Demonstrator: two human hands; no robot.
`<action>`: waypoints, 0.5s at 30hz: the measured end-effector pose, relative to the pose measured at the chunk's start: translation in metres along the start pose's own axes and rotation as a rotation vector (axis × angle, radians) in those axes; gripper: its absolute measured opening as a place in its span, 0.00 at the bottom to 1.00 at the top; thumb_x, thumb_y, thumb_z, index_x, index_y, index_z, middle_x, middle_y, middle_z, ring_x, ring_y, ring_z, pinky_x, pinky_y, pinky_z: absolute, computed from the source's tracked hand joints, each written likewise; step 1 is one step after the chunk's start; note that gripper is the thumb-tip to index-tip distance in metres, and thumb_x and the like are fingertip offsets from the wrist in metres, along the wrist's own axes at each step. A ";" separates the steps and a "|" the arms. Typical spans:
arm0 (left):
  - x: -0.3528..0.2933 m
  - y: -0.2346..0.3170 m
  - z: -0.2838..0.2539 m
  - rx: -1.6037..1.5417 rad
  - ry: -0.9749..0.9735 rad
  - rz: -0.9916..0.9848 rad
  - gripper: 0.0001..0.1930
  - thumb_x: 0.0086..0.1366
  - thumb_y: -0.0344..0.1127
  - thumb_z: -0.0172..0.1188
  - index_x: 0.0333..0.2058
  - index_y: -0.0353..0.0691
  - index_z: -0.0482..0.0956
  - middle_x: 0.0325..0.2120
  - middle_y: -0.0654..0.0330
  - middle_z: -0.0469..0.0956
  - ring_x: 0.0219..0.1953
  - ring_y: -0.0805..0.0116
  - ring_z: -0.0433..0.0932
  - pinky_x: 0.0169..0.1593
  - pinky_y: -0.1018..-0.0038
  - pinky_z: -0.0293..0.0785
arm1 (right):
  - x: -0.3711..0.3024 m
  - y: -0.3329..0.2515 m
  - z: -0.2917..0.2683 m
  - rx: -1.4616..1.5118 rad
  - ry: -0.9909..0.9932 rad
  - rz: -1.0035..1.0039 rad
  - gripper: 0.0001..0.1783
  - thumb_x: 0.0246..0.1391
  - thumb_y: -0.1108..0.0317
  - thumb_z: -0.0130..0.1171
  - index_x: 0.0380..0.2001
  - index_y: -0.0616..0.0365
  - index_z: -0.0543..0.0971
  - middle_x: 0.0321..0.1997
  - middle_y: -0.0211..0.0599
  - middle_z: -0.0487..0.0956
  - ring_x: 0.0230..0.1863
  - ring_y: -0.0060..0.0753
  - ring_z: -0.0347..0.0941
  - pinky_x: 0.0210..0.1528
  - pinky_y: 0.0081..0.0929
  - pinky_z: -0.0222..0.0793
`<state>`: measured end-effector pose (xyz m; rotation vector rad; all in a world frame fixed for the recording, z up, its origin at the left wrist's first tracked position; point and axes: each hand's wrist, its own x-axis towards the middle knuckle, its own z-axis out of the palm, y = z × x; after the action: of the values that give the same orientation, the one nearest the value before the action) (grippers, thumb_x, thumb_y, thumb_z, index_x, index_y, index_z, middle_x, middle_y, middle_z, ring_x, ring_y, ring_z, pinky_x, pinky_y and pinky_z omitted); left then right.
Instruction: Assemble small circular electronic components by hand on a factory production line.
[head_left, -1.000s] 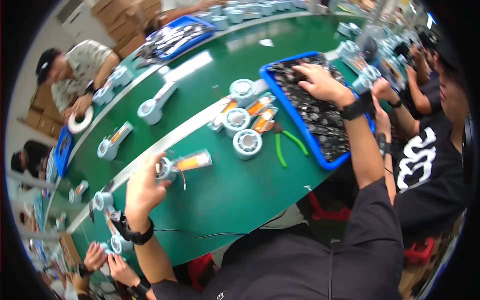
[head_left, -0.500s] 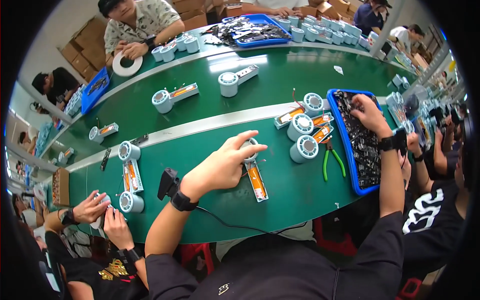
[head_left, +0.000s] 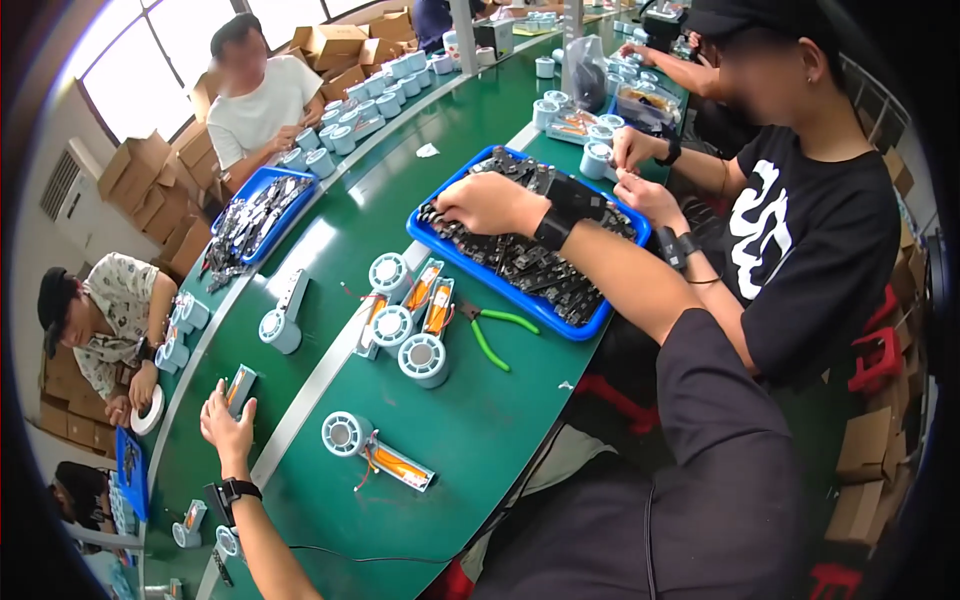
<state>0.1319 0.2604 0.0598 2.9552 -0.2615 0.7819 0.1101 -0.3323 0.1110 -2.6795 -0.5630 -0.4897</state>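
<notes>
My left hand reaches over the far strip of the green table, fingers and thumb spread. Just beyond it shows the narrow casing of a light-blue fan unit. The hand hides its round end, and whether they touch I cannot tell. My right hand is in the blue tray, at its left end, among black circuit boards. Its fingers are closed downward; what they pinch is hidden. Nearer me lies a fan unit with a round head, red wires and an orange battery in its open handle.
Several fan units stand left of the blue tray, beside green-handled cutters. A pale metal rail divides the table. Another fan unit stands beyond it. A co-worker in a black shirt works close on my right.
The view has swung to the right. My left hand has left the near fan unit and moved out across the rail. My right hand stays in the tray, now at its left end.
</notes>
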 end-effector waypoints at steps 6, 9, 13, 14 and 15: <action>0.021 -0.015 -0.007 0.079 -0.352 -0.161 0.23 0.55 0.33 0.73 0.49 0.41 0.79 0.50 0.57 0.78 0.57 0.49 0.72 0.63 0.58 0.66 | 0.003 -0.012 0.001 0.039 0.058 -0.109 0.08 0.58 0.65 0.62 0.37 0.55 0.85 0.36 0.43 0.85 0.40 0.50 0.82 0.46 0.42 0.77; 0.015 -0.026 -0.012 -0.038 -0.318 -0.107 0.21 0.53 0.30 0.73 0.46 0.39 0.80 0.48 0.55 0.77 0.55 0.50 0.73 0.60 0.62 0.69 | 0.000 -0.012 0.001 0.003 0.068 -0.066 0.07 0.58 0.67 0.61 0.37 0.54 0.85 0.36 0.44 0.85 0.42 0.51 0.83 0.46 0.43 0.78; 0.015 -0.014 -0.064 -0.332 -0.487 -0.089 0.20 0.49 0.24 0.72 0.43 0.38 0.80 0.45 0.53 0.77 0.52 0.49 0.73 0.56 0.65 0.71 | 0.004 0.013 -0.002 -0.175 0.170 -0.070 0.10 0.57 0.67 0.58 0.38 0.55 0.85 0.37 0.45 0.86 0.43 0.52 0.83 0.47 0.43 0.79; 0.008 0.018 -0.085 -0.370 -0.506 -0.006 0.21 0.47 0.22 0.72 0.42 0.37 0.80 0.45 0.53 0.77 0.52 0.49 0.73 0.56 0.63 0.71 | 0.000 0.016 0.001 -0.245 0.207 -0.076 0.11 0.57 0.67 0.57 0.39 0.56 0.85 0.37 0.45 0.86 0.43 0.52 0.84 0.46 0.43 0.79; -0.003 0.041 -0.101 -0.404 -0.515 0.067 0.21 0.45 0.19 0.72 0.41 0.36 0.80 0.45 0.53 0.76 0.52 0.49 0.72 0.57 0.62 0.71 | 0.000 0.012 0.001 -0.241 0.206 -0.080 0.11 0.57 0.67 0.57 0.39 0.56 0.85 0.37 0.45 0.86 0.43 0.52 0.84 0.46 0.43 0.79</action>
<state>0.0727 0.2320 0.1467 2.7044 -0.4815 -0.0506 0.1153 -0.3427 0.1070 -2.7897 -0.5843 -0.8966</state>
